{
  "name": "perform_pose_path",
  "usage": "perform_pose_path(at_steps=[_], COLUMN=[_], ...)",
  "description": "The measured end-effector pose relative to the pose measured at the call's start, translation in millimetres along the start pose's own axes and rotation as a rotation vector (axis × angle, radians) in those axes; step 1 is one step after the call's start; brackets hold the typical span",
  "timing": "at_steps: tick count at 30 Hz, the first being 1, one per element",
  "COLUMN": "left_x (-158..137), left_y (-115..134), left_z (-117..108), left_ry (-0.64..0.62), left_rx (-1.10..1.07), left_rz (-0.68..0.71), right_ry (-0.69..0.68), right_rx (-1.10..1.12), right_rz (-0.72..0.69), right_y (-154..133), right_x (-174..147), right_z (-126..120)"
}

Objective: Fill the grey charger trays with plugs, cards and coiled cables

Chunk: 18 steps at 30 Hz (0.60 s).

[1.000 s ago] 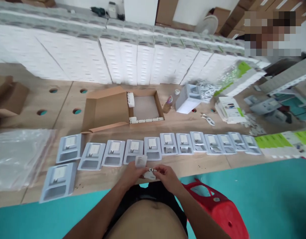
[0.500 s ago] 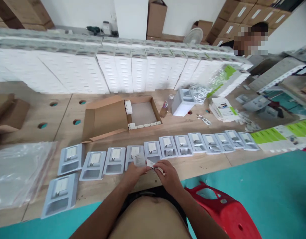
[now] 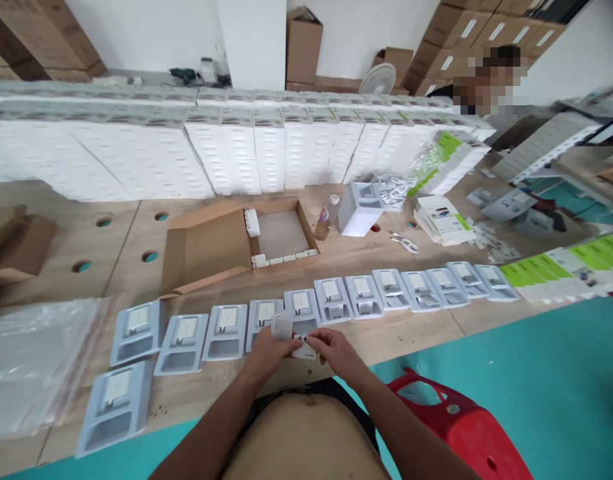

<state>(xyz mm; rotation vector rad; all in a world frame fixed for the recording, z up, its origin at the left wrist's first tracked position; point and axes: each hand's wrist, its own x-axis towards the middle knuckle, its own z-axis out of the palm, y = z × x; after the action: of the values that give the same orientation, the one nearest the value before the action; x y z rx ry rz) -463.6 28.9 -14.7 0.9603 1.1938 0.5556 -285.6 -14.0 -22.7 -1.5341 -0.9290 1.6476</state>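
Observation:
My left hand is closed around a small white printed leaflet, which stands up above the fingers. Between my two hands is a white card with small black marks along its top edge. The left thumb presses on the card's left side. Fingers of my right hand pinch its upper right corner. Just beyond the hands are pale grey plastic trays, among them one tray holding a white flat device in its upper recess.
A row of similar trays runs along the table. Behind lie an open cardboard box, a bottle, a tray stack and white cables. Tall stacks of white boxes line the back. A red chair stands right; a person is behind.
The white card between my hands has turned from pointing upward to lying face up below the fingertips. The leaflet in my left hand is more upright. The camera view has shifted slightly.

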Motion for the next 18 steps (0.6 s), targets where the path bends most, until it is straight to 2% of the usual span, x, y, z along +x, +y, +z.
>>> perform_pose_path(at_steps=[6,10,15,18], left_x=[1.7,9.7,23.3,22.6], left_y=[-2.9,-15.8,-35.3,-39.5], left_z=[1.6,-2.0,-10.2,-22.1], left_ry=[-0.041,0.015,0.152,0.21], left_rx=[-0.084,0.056,0.083,-0.005], left_rz=[-0.089,-0.044,-0.067,-0.13], right_ry=[-0.022,-0.048,-0.006,0.08], right_rx=[0.022,-0.099,-0.634,-0.832], right_rz=[-0.025,-0.035,-0.105,-0.087], right_y=[1.9,12.2,24.3,27.4], right_x=[6.8,10.4,34.3,60.3], right_z=[-6.1,-5.1,-3.1,-5.6])
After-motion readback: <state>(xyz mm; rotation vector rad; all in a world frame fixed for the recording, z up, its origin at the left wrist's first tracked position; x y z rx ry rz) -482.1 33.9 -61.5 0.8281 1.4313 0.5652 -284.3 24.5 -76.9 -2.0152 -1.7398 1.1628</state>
